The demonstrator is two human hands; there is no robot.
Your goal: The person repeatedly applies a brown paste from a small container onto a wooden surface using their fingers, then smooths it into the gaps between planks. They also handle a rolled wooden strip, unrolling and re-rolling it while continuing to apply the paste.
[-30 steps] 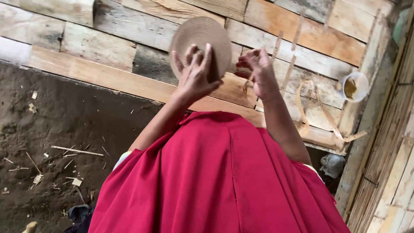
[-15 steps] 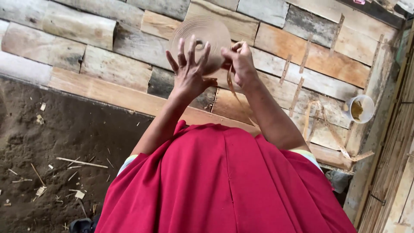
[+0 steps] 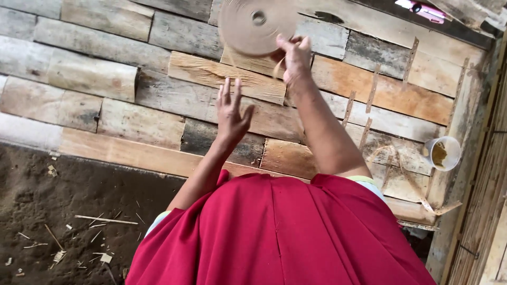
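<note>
A flat round coil of tan strip (image 3: 256,24), wound like a disc with a small hole in its middle, is up near the top of the view. My right hand (image 3: 293,58) grips its lower right edge, with a loose strand hanging below the fingers. My left hand (image 3: 231,113) is lower and to the left, fingers spread, holding nothing and apart from the coil. Both arms reach out over my red garment (image 3: 274,232) toward a rough plank platform (image 3: 158,79).
A white cup (image 3: 442,153) with brownish contents stands on the planks at right. Thin strips (image 3: 372,89) lie across the boards. Dark earth floor (image 3: 58,216) with scattered splinters lies lower left. A slatted bamboo wall (image 3: 483,200) runs along the right.
The coil has moved up and away with my right hand. My left hand has come off the coil and dropped lower. The camera view has shifted upward.
</note>
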